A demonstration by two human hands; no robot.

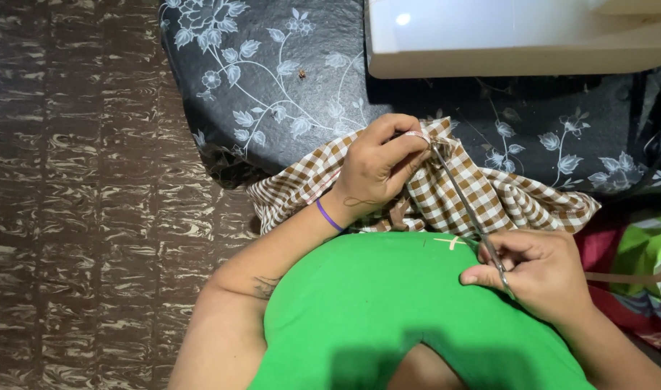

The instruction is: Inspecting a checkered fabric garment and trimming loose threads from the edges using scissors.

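Checked cloth (489,195) is pinched on the lap by the left hand (374,170) | scissors (464,206) are gripped by the right hand (540,271) | risk: fingertips nicked, tips so close.

Bright green tee, short slv, V-ish neckline. Left hand (377,167): thin purple band (329,216) at wrist, small dark tattoo on upper forearm. Right hand (540,271): bare, no rings/watch seen.
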